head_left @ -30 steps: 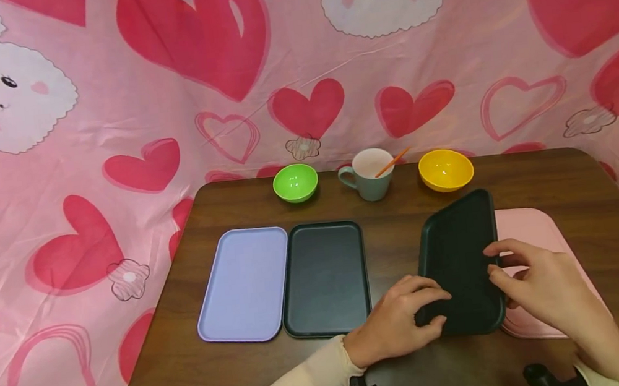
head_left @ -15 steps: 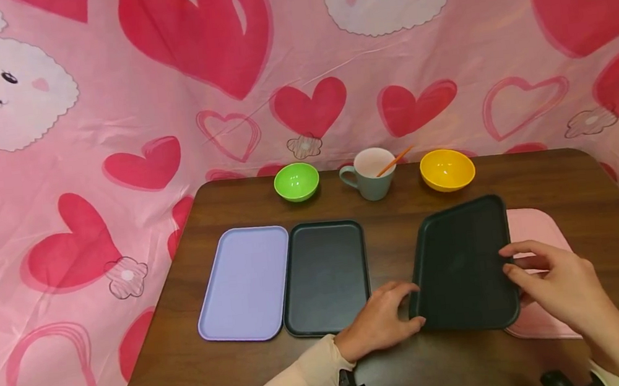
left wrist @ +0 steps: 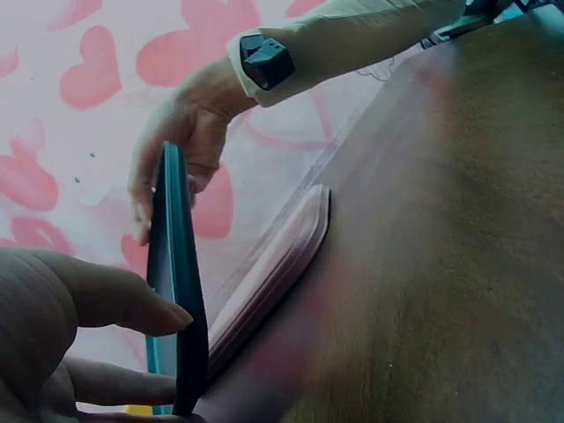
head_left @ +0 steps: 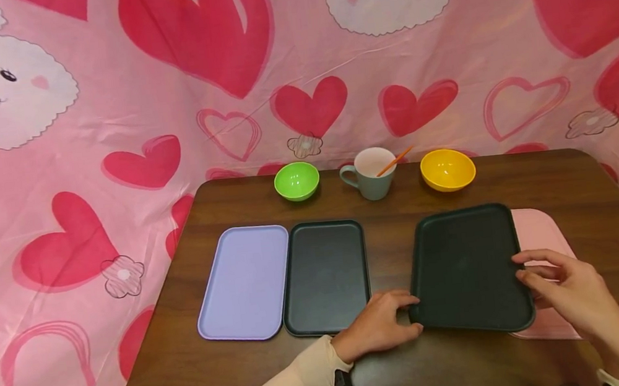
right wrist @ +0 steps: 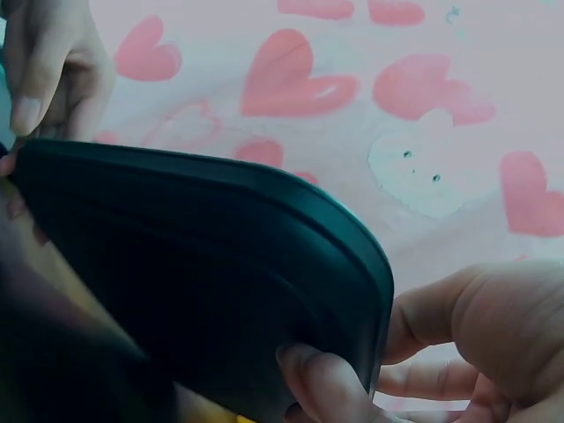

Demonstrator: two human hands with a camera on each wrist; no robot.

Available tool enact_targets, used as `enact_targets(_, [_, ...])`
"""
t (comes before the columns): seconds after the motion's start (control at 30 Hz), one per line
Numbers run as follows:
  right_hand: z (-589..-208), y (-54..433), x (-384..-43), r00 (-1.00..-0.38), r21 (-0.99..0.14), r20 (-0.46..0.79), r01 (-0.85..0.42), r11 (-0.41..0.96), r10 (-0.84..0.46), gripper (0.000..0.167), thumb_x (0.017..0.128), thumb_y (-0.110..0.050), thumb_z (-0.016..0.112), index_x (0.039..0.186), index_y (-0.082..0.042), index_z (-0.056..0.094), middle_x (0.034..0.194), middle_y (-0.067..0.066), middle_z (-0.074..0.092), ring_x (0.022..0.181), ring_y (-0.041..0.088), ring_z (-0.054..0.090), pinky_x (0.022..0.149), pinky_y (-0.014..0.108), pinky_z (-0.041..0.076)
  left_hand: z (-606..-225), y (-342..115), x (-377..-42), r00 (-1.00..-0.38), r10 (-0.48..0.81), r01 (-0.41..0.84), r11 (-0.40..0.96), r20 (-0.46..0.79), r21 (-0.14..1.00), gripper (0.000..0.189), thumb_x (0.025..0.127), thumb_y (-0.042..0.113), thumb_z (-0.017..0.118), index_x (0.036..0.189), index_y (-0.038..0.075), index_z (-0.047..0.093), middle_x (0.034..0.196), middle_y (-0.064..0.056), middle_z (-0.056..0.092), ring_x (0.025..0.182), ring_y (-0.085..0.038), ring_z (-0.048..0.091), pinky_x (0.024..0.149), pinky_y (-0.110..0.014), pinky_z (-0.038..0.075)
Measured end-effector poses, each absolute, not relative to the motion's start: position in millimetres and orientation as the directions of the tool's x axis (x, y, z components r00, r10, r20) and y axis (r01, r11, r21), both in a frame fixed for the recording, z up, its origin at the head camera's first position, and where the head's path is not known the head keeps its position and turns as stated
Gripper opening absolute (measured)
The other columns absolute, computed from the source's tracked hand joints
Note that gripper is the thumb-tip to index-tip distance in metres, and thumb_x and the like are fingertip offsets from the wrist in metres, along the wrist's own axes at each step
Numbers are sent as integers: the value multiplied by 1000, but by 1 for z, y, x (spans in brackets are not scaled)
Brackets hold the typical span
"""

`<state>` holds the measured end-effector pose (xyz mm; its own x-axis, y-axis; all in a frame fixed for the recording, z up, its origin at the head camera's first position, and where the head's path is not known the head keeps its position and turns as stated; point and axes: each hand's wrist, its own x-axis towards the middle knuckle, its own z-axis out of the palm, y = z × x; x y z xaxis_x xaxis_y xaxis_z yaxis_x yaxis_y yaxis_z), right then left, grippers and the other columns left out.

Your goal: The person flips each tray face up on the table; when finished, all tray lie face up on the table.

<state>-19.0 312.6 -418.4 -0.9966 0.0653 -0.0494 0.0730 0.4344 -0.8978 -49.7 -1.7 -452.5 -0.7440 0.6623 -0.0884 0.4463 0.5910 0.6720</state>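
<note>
A dark tray [head_left: 465,268] is held by both hands, tilted with its right side raised. My right hand [head_left: 570,283] pinches its right edge; in the right wrist view the thumb [right wrist: 322,383] presses one face of the tray. At the lower left edge, my left hand [head_left: 378,326] holds the tray between thumb and fingers, as the left wrist view also shows beside the rim [left wrist: 189,344]. Partly hidden behind the dark tray lies a pink tray [head_left: 539,230]. A second dark tray [head_left: 326,278] lies flat to the left, alongside a lavender tray [head_left: 245,283].
Along the back of the wooden table [head_left: 238,380] stand a green bowl [head_left: 297,182], a grey-green mug [head_left: 374,183] with an orange stick [head_left: 396,161] in it, and a yellow bowl [head_left: 447,170]. A pink heart-patterned cloth [head_left: 301,44] hangs behind.
The held dark tray has tipped down from steeply upright toward flat, its right edge moving right with my right hand. My left hand has shifted left and down along with the left edge.
</note>
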Motion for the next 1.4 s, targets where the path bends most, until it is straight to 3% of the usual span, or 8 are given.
enact_targets(0.1, [-425, 316, -20, -997, -907, -62, 78, 413, 53, 38, 95, 0, 61, 109, -34, 70, 88, -30, 70, 67, -2, 69, 54, 25, 56, -452, -3, -48, -749, 660, 477, 601, -61, 642, 42, 89, 29, 68, 129, 14, 69, 135, -3, 66, 127, -14, 61, 106, -28, 47])
enact_targets(0.57, [-444, 313, -25, -994, -903, -87, 108, 415, 69, 31, 94, -3, 65, 109, -30, 71, 89, -33, 67, 67, -3, 69, 54, 26, 56, -447, -12, -41, -727, 682, 613, 593, 80, 521, 39, 89, 22, 72, 127, 13, 69, 131, -6, 69, 120, -18, 64, 100, -26, 50])
enact_targets(0.87, [-450, 307, -28, -992, -877, -103, 124, 464, 71, 21, 94, -9, 67, 114, -13, 70, 88, -36, 64, 71, -7, 68, 55, 26, 57, -448, -19, -37, -714, 683, 671, 603, 155, 432, 39, 86, 23, 75, 124, 15, 71, 126, -3, 71, 112, -18, 64, 97, -27, 50])
enact_targets(1.1, [-456, 299, -30, -996, -878, -72, 92, 470, 59, 20, 91, -5, 69, 110, -10, 71, 87, -36, 64, 72, -10, 66, 55, 23, 56, -448, -25, -34, -727, 670, 665, 629, 153, 404, 38, 86, 23, 76, 123, 17, 71, 125, -2, 71, 112, -18, 63, 97, -29, 49])
enact_targets(1.27, [-456, 292, -32, -997, -845, -50, 75, 530, 61, 27, 90, -5, 70, 113, 6, 65, 86, -37, 62, 75, -15, 63, 55, 21, 55, -448, -29, -32, -741, 655, 653, 649, 150, 390, 38, 85, 23, 77, 122, 18, 72, 126, -2, 71, 113, -19, 62, 98, -33, 48])
enact_targets(1.4, [-457, 289, -34, -998, -828, -20, 46, 559, 52, 29, 90, -6, 70, 113, 9, 65, 86, -38, 61, 77, -17, 61, 57, 18, 54, -448, -32, -32, -747, 648, 647, 658, 149, 385, 38, 85, 23, 77, 122, 18, 72, 126, -2, 71, 115, -20, 61, 100, -36, 48])
